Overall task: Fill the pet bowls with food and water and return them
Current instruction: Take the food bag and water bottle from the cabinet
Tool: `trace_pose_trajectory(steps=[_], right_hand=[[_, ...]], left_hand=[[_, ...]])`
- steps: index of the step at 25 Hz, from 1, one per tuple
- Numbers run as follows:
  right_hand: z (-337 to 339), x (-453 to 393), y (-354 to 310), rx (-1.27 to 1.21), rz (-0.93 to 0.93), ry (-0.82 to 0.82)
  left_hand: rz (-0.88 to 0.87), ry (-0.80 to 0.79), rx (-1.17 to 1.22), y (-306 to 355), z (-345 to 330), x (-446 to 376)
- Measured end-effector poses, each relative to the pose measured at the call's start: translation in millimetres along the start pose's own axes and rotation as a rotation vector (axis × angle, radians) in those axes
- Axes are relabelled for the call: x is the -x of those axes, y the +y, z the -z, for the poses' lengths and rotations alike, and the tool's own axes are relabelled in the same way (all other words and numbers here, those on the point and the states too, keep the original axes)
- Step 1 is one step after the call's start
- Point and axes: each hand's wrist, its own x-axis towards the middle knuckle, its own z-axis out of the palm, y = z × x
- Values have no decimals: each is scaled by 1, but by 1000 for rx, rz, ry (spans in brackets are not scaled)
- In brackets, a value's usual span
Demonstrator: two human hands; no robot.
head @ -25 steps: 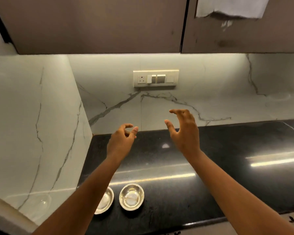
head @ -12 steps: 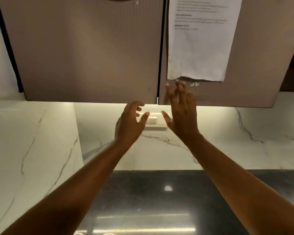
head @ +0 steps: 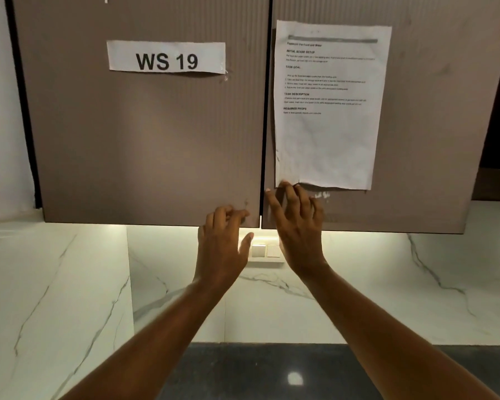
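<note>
Here, both my arms reach up from the bottom of the frame to the lower edge of two brown wall cabinet doors, close to the narrow dark seam between them. My left hand [head: 220, 249] is at the bottom right corner of the left door [head: 145, 140], its fingers [head: 228, 213] curled against the door's face and its thumb spread out to the right below the edge; it has nothing in it. My right hand [head: 299, 226] lies with fingers spread and slightly bent on the bottom left corner of the right door [head: 422, 168], the fingertips touching the lower left corner of a paper sheet [head: 326, 145] stuck there; it too has nothing in it. Whether either hand has actually hooked a door's edge I cannot tell.

In the upper left of the frame a white strip label [head: 166, 56] on the left door reads "WS 19" in bold black. The sheet, in the upper right, carries the headings "INITIAL SCENE SETUP", "TASK GOAL", "TASK DESCRIPTION" and "REQUIRED PROPS"; the small lines under them are too blurred to read. Its bottom edge is torn.

Between my wrists a white switch plate [head: 264, 252] sits on the veined marble backsplash [head: 387, 284]. A strip of dark countertop [head: 272, 370] runs along the bottom centre. The pet bowls are out of view.
</note>
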Motion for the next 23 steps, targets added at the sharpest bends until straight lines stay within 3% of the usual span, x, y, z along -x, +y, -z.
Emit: trace_pose_trajectory(steps=[12, 20, 23], right_hand=[[9, 6, -7, 43, -35, 60], [61, 16, -12, -13, -86, 40], [84, 21, -12, -17, -124, 34]], left_hand=[[54, -127, 415, 18, 2, 1], [226, -314, 819, 54, 16, -8], [261, -336, 858, 64, 36, -2]])
